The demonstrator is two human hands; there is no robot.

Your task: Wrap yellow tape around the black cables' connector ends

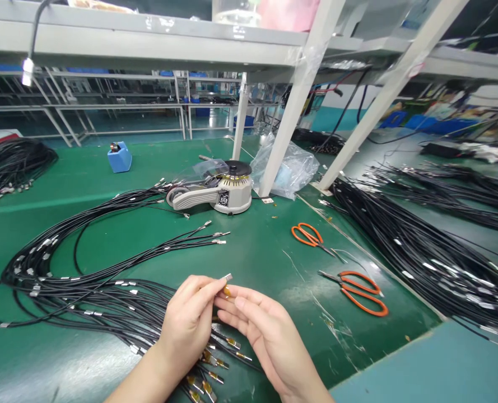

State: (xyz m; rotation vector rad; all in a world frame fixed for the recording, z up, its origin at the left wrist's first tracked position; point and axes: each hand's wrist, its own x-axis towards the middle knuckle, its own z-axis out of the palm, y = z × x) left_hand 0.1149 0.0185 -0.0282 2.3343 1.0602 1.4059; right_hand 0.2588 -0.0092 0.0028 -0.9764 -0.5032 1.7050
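Observation:
My left hand (190, 324) pinches the end of a black cable, its metal connector tip (227, 277) poking out above the fingertips. My right hand (265, 336) meets it from the right, its fingers pressed on a small amber piece of tape (227, 291) at the cable just below the tip. Under both hands lies a bundle of black cables (106, 302) on the green mat (257, 252), several ends wrapped in amber tape (215, 364). A tape dispenser (223, 191) stands further back.
Two orange scissors (311, 235) (360, 291) lie to the right. A big heap of black cables (433, 252) fills the right side, another pile (9, 162) the far left. A blue box (120, 156), a plastic bag (291, 168) and white shelf legs (291, 106) stand behind.

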